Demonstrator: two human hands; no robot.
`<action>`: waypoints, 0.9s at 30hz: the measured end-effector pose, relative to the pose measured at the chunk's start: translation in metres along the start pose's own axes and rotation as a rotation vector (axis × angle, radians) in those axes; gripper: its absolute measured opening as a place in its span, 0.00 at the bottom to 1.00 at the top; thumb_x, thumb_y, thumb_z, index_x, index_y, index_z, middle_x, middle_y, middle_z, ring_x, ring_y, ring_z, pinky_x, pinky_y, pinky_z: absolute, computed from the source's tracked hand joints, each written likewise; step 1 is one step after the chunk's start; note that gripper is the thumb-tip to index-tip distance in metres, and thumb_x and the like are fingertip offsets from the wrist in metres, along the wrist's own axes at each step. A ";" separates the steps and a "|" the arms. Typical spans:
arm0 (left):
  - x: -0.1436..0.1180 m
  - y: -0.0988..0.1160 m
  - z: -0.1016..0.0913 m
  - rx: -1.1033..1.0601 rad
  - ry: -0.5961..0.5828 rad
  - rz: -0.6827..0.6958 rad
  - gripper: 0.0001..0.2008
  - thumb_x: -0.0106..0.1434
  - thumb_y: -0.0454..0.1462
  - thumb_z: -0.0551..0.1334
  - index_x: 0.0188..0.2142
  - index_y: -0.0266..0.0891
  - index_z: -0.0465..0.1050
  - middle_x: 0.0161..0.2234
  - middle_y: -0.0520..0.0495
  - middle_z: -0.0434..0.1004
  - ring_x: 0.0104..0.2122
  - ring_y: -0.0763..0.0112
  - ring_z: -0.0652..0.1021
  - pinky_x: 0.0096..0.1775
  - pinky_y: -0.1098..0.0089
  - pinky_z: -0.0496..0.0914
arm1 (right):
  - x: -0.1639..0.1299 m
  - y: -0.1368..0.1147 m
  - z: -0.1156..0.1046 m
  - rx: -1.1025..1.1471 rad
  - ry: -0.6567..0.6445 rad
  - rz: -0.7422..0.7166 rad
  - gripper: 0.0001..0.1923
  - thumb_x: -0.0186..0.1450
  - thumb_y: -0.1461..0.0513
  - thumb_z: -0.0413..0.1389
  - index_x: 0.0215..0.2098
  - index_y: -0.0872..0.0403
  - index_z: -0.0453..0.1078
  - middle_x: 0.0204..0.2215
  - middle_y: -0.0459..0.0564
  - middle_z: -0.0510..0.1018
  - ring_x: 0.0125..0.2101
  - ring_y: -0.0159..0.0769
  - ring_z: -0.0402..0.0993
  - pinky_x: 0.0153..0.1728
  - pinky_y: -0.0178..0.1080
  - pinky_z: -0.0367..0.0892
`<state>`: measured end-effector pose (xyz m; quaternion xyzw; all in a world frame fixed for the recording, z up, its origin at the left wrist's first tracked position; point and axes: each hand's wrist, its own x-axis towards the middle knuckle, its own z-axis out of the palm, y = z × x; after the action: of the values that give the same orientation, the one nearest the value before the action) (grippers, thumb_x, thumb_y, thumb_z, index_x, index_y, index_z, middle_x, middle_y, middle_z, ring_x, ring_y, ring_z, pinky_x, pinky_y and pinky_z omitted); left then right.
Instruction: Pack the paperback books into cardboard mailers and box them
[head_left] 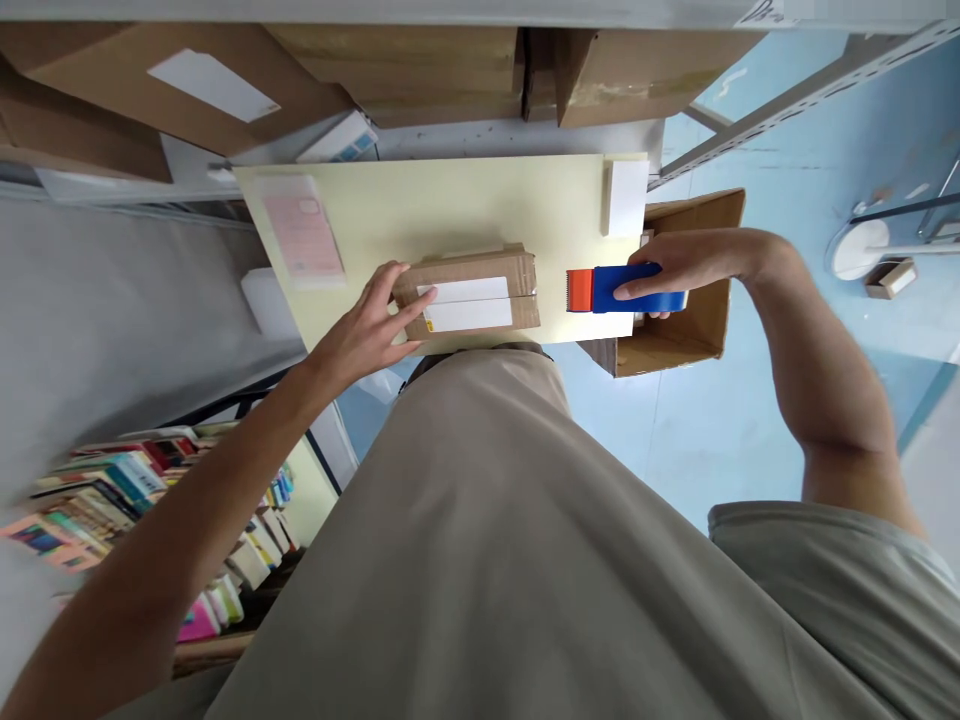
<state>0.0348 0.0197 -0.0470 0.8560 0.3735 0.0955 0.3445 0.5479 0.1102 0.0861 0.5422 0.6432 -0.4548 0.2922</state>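
Note:
A small brown cardboard parcel (480, 268) with a white label lies on the pale yellow tabletop (450, 210), near its front edge. My left hand (371, 335) rests against the parcel's left end, fingers spread on the cardboard. My right hand (679, 268) grips a blue tape dispenser (626, 290) with an orange front end, held at the table's right edge, a short gap right of the parcel.
A pink-printed sheet (304, 235) lies at the table's left, a white pad (626, 195) at its far right. An open cardboard box (690, 300) stands on the blue floor beside the table. Large cartons (420, 60) sit behind. Books (135, 490) fill a rack at lower left.

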 end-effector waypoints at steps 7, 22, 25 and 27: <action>0.002 0.003 0.001 -0.029 -0.013 -0.031 0.42 0.70 0.46 0.77 0.78 0.50 0.64 0.79 0.31 0.59 0.81 0.32 0.64 0.77 0.28 0.65 | 0.038 -0.005 0.015 -0.132 -0.103 0.023 0.33 0.75 0.33 0.62 0.41 0.54 0.84 0.33 0.55 0.83 0.35 0.45 0.78 0.39 0.46 0.67; 0.003 0.000 0.007 0.041 -0.010 -0.030 0.45 0.73 0.47 0.76 0.82 0.49 0.58 0.81 0.27 0.56 0.82 0.31 0.63 0.77 0.29 0.67 | 0.069 -0.061 0.088 -0.306 0.222 0.155 0.24 0.83 0.51 0.54 0.62 0.59 0.81 0.52 0.70 0.88 0.53 0.61 0.85 0.46 0.48 0.70; 0.002 -0.002 0.005 0.070 -0.033 -0.053 0.49 0.71 0.48 0.78 0.83 0.46 0.57 0.83 0.24 0.55 0.83 0.30 0.61 0.78 0.30 0.64 | 0.060 -0.062 0.096 -0.225 0.277 0.181 0.25 0.84 0.49 0.53 0.61 0.59 0.80 0.51 0.71 0.89 0.52 0.60 0.86 0.45 0.47 0.70; 0.002 -0.004 0.004 0.070 -0.042 -0.091 0.53 0.68 0.50 0.81 0.83 0.44 0.58 0.83 0.22 0.54 0.83 0.27 0.60 0.78 0.29 0.64 | 0.045 -0.063 0.093 -0.159 0.331 0.192 0.26 0.84 0.48 0.52 0.59 0.60 0.79 0.49 0.71 0.88 0.49 0.61 0.86 0.44 0.47 0.71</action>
<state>0.0357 0.0211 -0.0526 0.8514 0.4078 0.0485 0.3263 0.4650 0.0457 0.0251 0.6435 0.6618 -0.2774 0.2663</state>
